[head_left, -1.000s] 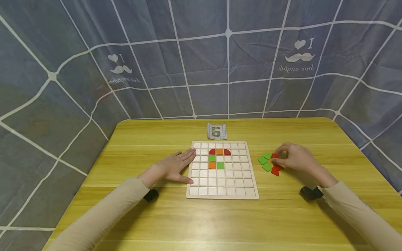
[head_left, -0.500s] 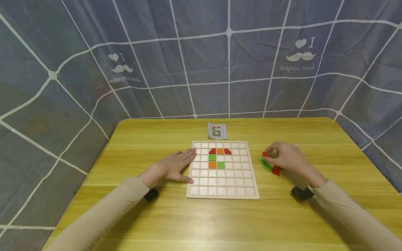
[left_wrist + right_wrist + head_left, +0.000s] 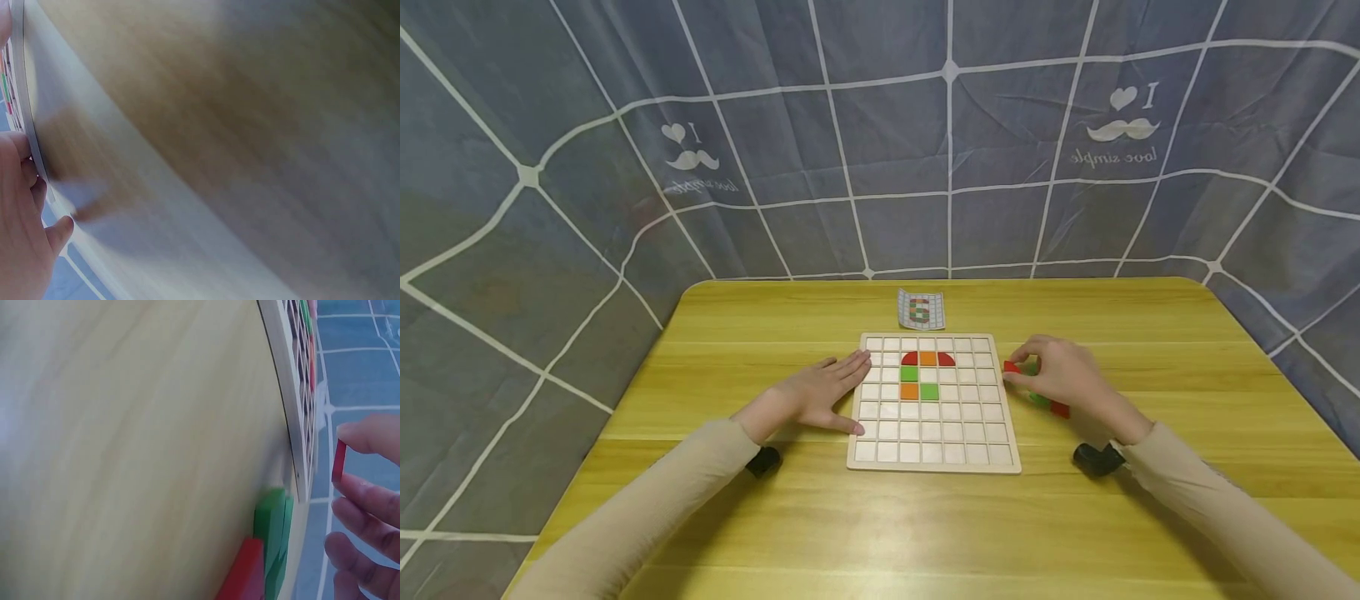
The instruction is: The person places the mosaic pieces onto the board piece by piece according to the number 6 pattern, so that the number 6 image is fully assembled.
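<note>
The worktop [image 3: 895, 533] carries the board [image 3: 931, 431], whose three nearest rows are bare. Next come loose tiles [image 3: 270, 519], green and red, right of the board and not seated; my right hand [image 3: 1060, 371] partly covers them, so I cannot give a count. In the middle and farther rows, six seated tiles [image 3: 910, 375] are in place: two red, two orange, two green. I judge the work partly complete.

My left hand [image 3: 818, 396] rests on the board's left edge, fingers spread. My right hand pinches a red tile [image 3: 1011, 367] between thumb and fingertip; the tile shows edge-on at the right wrist, so its outline cannot be told. It sits just beside the board's right edge, outside the grid. The loose tiles lie lower, near the same hand.

Beyond the board, the card [image 3: 921, 309] shows a fuller figure than the seated tiles form.
</note>
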`<move>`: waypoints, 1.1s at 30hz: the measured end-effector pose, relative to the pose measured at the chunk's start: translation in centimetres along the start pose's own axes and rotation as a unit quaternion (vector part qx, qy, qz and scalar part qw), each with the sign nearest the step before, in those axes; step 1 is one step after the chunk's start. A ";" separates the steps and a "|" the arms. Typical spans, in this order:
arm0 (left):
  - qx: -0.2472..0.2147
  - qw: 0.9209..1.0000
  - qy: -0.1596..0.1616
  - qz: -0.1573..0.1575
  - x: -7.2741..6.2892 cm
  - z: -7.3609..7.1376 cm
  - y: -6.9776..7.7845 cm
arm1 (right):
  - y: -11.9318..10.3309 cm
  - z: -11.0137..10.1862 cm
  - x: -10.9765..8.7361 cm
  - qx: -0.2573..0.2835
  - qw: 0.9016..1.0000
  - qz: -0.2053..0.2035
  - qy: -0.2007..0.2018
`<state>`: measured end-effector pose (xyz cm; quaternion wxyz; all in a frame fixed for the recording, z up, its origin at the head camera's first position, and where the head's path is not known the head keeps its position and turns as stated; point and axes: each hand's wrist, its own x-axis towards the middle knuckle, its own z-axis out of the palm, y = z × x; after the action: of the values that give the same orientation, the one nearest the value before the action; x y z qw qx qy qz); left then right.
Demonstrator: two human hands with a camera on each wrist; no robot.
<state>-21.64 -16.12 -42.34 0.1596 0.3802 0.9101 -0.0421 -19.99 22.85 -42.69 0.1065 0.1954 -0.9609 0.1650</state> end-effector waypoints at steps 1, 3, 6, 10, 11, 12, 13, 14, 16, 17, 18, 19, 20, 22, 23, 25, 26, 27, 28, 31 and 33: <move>0.001 1.000 0.000 0.000 0.0 0.0 0.0 | -0.2 0.1 0.1 0.002 1.000 0.000 -0.001; 0.001 1.000 0.000 0.000 0.1 -0.1 0.0 | -0.6 0.2 0.3 0.003 1.000 -0.003 -0.003; -0.001 1.000 -0.002 0.001 0.0 -0.1 0.0 | -1.3 0.5 0.6 0.006 1.000 -0.007 -0.006; -0.003 1.000 -0.003 0.003 -0.1 -0.2 0.0 | -2.3 0.8 0.9 0.016 1.000 -0.012 -0.007; -0.002 1.000 -0.003 0.002 -0.1 -0.2 0.0 | -2.5 0.9 1.0 0.021 1.000 -0.013 -0.009; -0.002 1.000 -0.004 0.002 0.0 -0.2 0.0 | -2.7 1.0 1.0 0.026 1.000 -0.014 -0.011; -0.002 1.000 -0.003 0.003 -0.1 -0.2 0.0 | -3.0 1.1 1.1 0.030 0.999 -0.015 -0.013; -0.002 1.000 -0.004 0.002 0.0 -0.3 0.0 | -3.2 1.2 1.1 0.031 0.999 -0.017 -0.014; 0.000 1.000 -0.007 0.001 0.0 -0.3 0.0 | -3.6 1.4 1.2 0.037 0.999 -0.023 -0.018; 0.001 1.000 -0.008 0.000 0.0 -0.3 0.0 | -3.8 1.6 1.3 0.037 0.999 -0.026 -0.020; 0.001 1.000 -0.009 -0.001 0.0 -0.3 0.0 | -4.0 1.7 1.3 0.037 0.999 -0.028 -0.021; 0.002 1.000 -0.010 -0.001 0.1 -0.2 0.0 | -4.3 1.8 1.3 0.034 0.999 -0.029 -0.022; 0.001 1.000 -0.010 -0.001 0.1 -0.2 0.0 | -4.5 1.9 1.3 0.033 0.999 -0.032 -0.022; 0.000 1.000 -0.010 -0.001 0.1 -0.2 0.0 | -4.9 2.0 1.4 0.034 0.999 -0.034 -0.025; 0.001 1.000 -0.010 -0.001 0.2 -0.1 -0.1 | -5.0 2.1 1.4 0.034 0.998 -0.033 -0.028; 0.002 1.000 -0.009 -0.002 0.2 -0.1 -0.1 | -5.3 2.3 1.5 0.041 0.998 -0.033 -0.038; 0.002 1.000 -0.009 -0.002 0.2 -0.1 -0.1 | -5.5 2.3 1.6 0.044 0.997 -0.033 -0.044; 0.002 1.000 -0.009 -0.002 0.2 -0.1 -0.1 | -5.6 2.4 1.7 0.047 0.997 -0.033 -0.050; 0.002 1.000 -0.009 -0.003 0.2 -0.1 -0.1 | -5.8 2.4 1.7 0.051 0.997 -0.033 -0.055; 0.000 1.000 -0.009 -0.003 0.2 -0.1 -0.1 | -6.1 2.6 1.9 0.056 0.996 -0.041 -0.060; 0.000 1.000 -0.010 -0.004 0.2 -0.1 -0.1 | -6.3 2.8 2.1 0.057 0.995 -0.050 -0.059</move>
<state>-21.85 -16.10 -42.35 0.1685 0.3761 0.9099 -0.0471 -19.67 15.69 -42.99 0.0464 0.2583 -0.9435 0.2024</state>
